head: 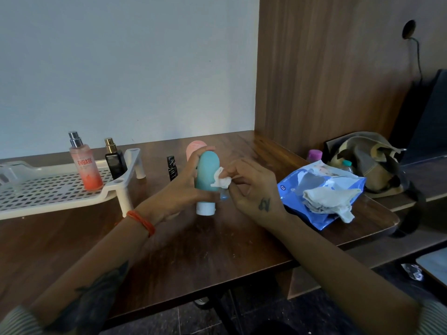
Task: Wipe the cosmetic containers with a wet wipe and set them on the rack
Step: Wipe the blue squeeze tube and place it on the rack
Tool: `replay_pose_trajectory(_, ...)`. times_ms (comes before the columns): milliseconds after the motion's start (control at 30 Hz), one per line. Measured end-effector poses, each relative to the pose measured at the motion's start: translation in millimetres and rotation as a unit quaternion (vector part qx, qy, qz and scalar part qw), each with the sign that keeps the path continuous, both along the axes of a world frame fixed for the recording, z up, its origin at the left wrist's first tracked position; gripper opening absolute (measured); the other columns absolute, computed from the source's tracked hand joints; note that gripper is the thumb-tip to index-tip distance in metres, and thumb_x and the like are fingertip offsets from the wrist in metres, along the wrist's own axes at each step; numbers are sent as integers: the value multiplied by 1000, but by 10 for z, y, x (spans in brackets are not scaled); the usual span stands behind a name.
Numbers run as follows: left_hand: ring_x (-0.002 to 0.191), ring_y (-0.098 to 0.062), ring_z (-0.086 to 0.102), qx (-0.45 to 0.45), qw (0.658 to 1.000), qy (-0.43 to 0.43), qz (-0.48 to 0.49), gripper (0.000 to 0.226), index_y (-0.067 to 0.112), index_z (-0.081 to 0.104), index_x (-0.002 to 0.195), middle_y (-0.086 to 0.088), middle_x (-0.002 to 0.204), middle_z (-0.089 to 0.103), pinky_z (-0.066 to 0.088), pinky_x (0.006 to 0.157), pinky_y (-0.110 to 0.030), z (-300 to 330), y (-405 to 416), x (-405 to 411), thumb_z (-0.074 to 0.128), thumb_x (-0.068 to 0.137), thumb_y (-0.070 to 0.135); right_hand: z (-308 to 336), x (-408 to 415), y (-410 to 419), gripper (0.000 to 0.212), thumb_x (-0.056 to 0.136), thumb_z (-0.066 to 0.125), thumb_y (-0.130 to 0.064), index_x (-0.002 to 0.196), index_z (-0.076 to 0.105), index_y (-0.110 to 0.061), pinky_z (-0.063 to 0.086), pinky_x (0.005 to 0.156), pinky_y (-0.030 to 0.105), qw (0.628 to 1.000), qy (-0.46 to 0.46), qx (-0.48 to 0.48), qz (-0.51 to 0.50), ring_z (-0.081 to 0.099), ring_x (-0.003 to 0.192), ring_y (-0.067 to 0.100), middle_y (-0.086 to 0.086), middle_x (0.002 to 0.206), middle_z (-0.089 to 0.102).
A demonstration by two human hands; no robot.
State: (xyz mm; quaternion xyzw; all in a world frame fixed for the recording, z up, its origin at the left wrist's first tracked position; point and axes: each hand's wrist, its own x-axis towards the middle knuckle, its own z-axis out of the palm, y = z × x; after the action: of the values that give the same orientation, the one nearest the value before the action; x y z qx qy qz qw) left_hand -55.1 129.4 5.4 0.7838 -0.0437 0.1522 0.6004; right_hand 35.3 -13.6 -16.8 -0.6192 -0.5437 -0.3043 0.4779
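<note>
My left hand (180,189) grips a teal squeeze bottle (206,174) with a white cap pointing down, held above the wooden table (193,250). My right hand (251,187) pinches a crumpled white wet wipe (220,181) against the bottle's right side. A white perforated rack (48,189) stands at the left with a pink spray bottle (85,163) and a black perfume bottle (114,159) on it. A small black tube (171,166) and a pink container (194,147) stand on the table behind my left hand. A small blue item (224,195) shows just below the wipe.
A blue wet-wipe pack (314,189) lies at the right with used wipes (331,201) piled on it. Behind it sit a purple-capped bottle (314,155) and an olive bag (370,158). A wooden panel (326,68) rises at the back right.
</note>
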Motion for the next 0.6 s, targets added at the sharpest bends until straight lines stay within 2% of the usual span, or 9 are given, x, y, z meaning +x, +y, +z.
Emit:
replay_pose_trajectory(100, 112, -30, 55, 18, 1000, -3, -11, 92, 45, 32, 128, -4, 129, 45, 55, 82, -28, 17, 21, -7, 76, 62, -1, 10, -9, -21, 15, 73, 66, 8, 84, 67, -3, 55, 68, 35, 1000, -24, -9, -7, 64, 78, 19, 8, 86, 68)
replay_pose_trajectory(167, 111, -23, 55, 26, 1000, -5, 1, 97, 45, 29, 132, 4, 127, 45, 54, 80, -24, 24, 17, -10, 76, 66, -8, 15, -23, -22, 16, 73, 66, 7, 85, 67, -3, 55, 66, 34, 999, -36, -16, -14, 64, 78, 18, 7, 86, 68)
replay_pose_trajectory(233, 114, -19, 54, 31, 999, -8, 19, 97, 43, 26, 136, -2, 130, 43, 54, 82, -22, 23, 5, 2, 72, 69, -10, 16, -31, -15, 15, 74, 67, 5, 85, 67, -4, 55, 65, 34, 998, -47, -25, -24, 64, 77, 19, 8, 86, 69)
replay_pose_trajectory(333, 117, -22, 55, 3, 1000, -7, 30, 98, 41, 25, 137, -8, 136, 45, 52, 89, -28, 20, -30, 4, 71, 69, -13, 7, -17, 0, 12, 77, 65, -1, 88, 68, -3, 56, 67, 34, 997, -54, -32, -46, 65, 77, 21, 9, 89, 70)
replay_pose_trajectory(367, 112, -21, 58, -16, 999, -9, 29, 99, 42, 27, 135, -9, 131, 51, 53, 88, -31, 18, -36, 6, 71, 68, -16, 2, 7, 13, 14, 78, 64, -2, 91, 68, -3, 56, 70, 35, 997, -37, -22, -56, 65, 79, 21, 9, 91, 69)
replay_pose_trajectory(467, 94, -19, 66, -52, 999, -8, 16, 97, 42, 33, 130, -8, 109, 67, 55, 85, -34, 14, -43, 14, 70, 64, -19, 68, 58, 11, 25, 80, 59, 4, 103, 67, -5, 54, 78, 34, 990, 105, 50, -73, 62, 85, 15, 7, 98, 67)
replay_pose_trajectory(500, 93, -19, 66, -57, 998, -1, 3, 93, 40, 36, 129, -7, 107, 68, 56, 84, -34, 13, -41, 16, 70, 64, -17, 86, 51, -4, 27, 81, 59, 5, 105, 66, -6, 53, 81, 30, 989, 107, 62, -76, 60, 87, 12, 7, 100, 67)
replay_pose_trajectory(533, 92, -20, 67, -63, 998, 7, -9, 90, 39, 39, 127, -7, 106, 69, 56, 83, -34, 9, -34, 19, 71, 63, -15, 89, 25, -14, 28, 82, 59, 3, 107, 66, -5, 52, 83, 27, 993, 60, 52, -90, 60, 90, 13, 8, 102, 67)
replay_pose_trajectory(600, 93, -22, 66, -81, 996, 29, -22, 91, 32, 39, 132, -10, 107, 68, 56, 83, -36, -10, -15, 28, 74, 61, -12, 44, -34, -26, 29, 83, 58, -2, 112, 65, -4, 51, 87, 29, 994, -65, 19, -89, 62, 96, 21, 12, 107, 67)
